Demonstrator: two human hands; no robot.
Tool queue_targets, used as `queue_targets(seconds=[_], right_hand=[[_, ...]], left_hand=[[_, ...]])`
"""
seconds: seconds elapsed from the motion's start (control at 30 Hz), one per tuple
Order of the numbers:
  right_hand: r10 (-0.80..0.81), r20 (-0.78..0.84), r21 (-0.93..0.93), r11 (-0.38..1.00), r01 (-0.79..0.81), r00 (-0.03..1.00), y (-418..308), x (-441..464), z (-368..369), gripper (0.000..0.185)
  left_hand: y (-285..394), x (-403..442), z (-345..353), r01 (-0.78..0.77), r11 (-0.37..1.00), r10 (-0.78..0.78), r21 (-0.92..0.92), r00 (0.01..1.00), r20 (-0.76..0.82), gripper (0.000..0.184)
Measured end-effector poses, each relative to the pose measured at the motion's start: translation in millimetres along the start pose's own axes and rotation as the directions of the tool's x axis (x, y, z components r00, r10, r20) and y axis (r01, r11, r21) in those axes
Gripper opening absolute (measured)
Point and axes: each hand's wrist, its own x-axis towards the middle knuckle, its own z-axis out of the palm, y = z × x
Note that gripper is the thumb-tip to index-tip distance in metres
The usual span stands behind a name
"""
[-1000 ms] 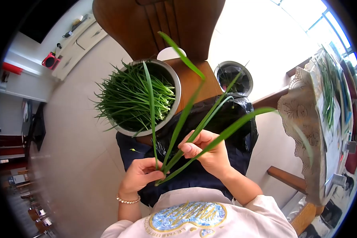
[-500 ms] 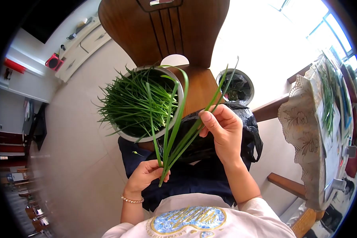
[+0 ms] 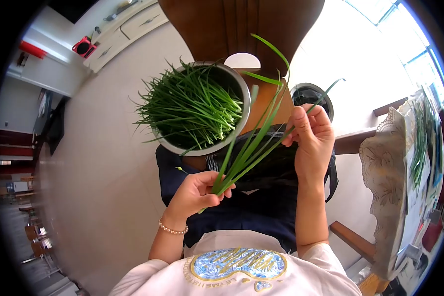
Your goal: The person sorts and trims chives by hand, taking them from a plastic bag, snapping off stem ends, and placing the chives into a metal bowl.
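Observation:
A small fan of garlic chives (image 3: 254, 147) is pinched at its lower ends by my left hand (image 3: 195, 194), with the blades spreading up and to the right. My right hand (image 3: 313, 143) has its thumb and forefinger closed on one long chive of that bunch, whose thin tip sticks out beyond the fingers. Just past my left hand, a metal bowl (image 3: 247, 109) is heaped with more green chives (image 3: 190, 106), their pale cut ends toward the right. Across my lap, partly behind the held chives, lies a black plastic bag (image 3: 276, 165).
The bowl stands on the seat of a brown wooden chair (image 3: 241, 29). A lined bin (image 3: 296, 90) is on the floor behind my right hand. At the right, a table with a lace-edged cloth (image 3: 386, 167) carries more chives (image 3: 421, 133). A cabinet (image 3: 133, 32) stands far left.
My view has shifted, so the bowl and chair appear further right and higher. My right hand has moved up and right along the chive, and the held blades lean more to the right.

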Motion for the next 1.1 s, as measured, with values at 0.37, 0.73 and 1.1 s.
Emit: queue_targets(seconds=[0.37,0.73,1.1], right_hand=[[0.176,0.519,0.029,0.974,-0.224,0.836,13.9,-51.0,8.7,0.016],[0.391,0.667,-0.033,0.866,-0.499,0.634,41.1,-68.4,5.9,0.024],[0.449,0.488,-0.226,0.893,-0.389,0.748,40.7,-71.7,12.2,0.021]], left_hand=[[2.1,26.3,23.5,-0.075,0.95,0.006,-0.305,0.975,-0.223,0.023],[11.7,33.8,24.5,-0.182,0.95,0.169,-0.254,0.983,-0.073,0.028],[5.4,28.9,13.8,-0.231,0.832,0.443,0.505,0.824,-0.353,0.031]])
